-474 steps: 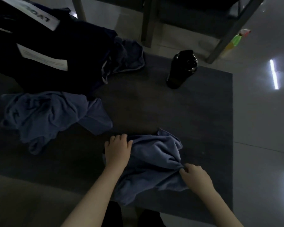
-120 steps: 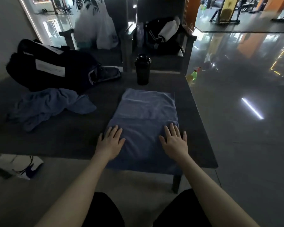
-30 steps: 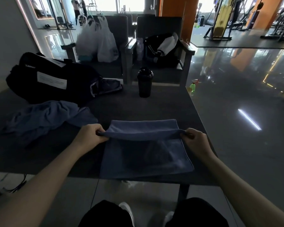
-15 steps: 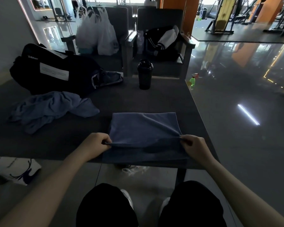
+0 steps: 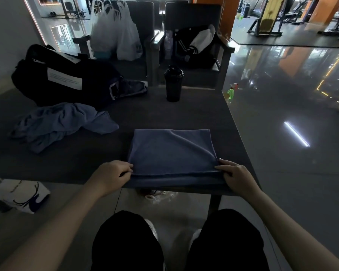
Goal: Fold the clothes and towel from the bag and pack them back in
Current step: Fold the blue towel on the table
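So, one towel (image 5: 172,151) on the tabletop (image 5: 164,114), folded into a flat rectangle that reaches the near edge. There are two hands on it. The left hand (image 5: 114,175) has the near-left corner and the right hand (image 5: 236,178) has the near-right one. Both grips are closed, with fingers curled and pinching the top layer right at the corners. One long diagonal crease runs across the top toward the right hand. To the left, well apart from the towel, there's one crumpled blue garment (image 5: 61,124) lying in a heap. Behind that is one black bag (image 5: 37,79) at the back left with two white labels on it, and one more bit of cloth (image 5: 129,89) spilling out of its open end. One black bottle (image 5: 173,83) stands upright near the far edge. Past the tabletop are two dark chairs. The left chair (image 5: 145,20) has white plastic bags (image 5: 115,30) on it, though I can't tell how many. The right chair (image 5: 194,14) has one black-and-white jacket (image 5: 196,45). One green spray bottle (image 5: 230,92) is on the floor by the far right corner.
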`<control>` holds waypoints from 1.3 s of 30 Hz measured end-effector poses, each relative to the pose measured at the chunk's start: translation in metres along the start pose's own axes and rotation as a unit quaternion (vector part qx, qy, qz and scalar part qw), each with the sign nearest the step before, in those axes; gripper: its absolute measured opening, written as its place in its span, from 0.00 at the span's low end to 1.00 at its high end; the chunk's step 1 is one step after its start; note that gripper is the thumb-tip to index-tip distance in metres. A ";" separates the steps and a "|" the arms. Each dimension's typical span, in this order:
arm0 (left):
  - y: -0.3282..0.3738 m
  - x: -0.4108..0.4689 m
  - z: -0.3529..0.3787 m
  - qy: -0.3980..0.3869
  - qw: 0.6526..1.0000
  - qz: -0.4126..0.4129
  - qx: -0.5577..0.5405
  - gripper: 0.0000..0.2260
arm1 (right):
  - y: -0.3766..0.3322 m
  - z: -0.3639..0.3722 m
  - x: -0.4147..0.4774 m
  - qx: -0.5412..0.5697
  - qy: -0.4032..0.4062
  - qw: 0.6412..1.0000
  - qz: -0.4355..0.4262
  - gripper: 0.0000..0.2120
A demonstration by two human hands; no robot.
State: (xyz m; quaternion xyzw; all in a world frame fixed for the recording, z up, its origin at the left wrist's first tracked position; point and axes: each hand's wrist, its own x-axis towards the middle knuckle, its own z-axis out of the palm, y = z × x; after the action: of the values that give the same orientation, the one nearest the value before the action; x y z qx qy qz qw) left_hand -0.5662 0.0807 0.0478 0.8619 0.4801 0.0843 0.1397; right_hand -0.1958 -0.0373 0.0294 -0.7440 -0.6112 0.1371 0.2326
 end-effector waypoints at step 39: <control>0.004 -0.003 0.003 0.031 0.975 -0.102 -0.195 0.11 | 0.001 0.015 -0.024 0.055 0.070 0.993 -0.076 0.22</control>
State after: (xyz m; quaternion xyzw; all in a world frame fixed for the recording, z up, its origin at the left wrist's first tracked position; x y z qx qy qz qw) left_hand -0.5636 0.0755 0.0468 0.7616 0.5440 0.1878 0.2980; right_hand -0.2078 -0.0584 0.0145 -0.6893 -0.6398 0.0997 0.3251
